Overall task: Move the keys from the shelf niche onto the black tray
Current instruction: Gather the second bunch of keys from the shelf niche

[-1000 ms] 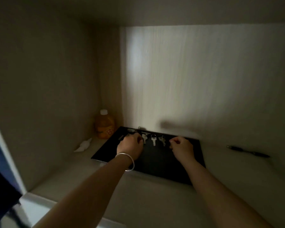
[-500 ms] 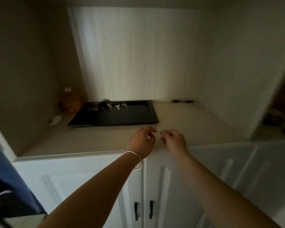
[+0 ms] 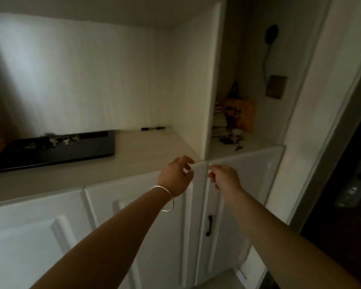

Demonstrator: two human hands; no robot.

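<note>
On black tray (image 3: 88,148), blurred keys (image 3: 56,141)

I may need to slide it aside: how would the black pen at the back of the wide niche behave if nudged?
The slim black pen lies flat on the smooth shelf, so it would probably roll. It looks light and likely stiff.

Black tray (image 3: 56,151) cut off at left edge; keys (image 3: 56,140) on it blurred, count indeterminate.
</note>
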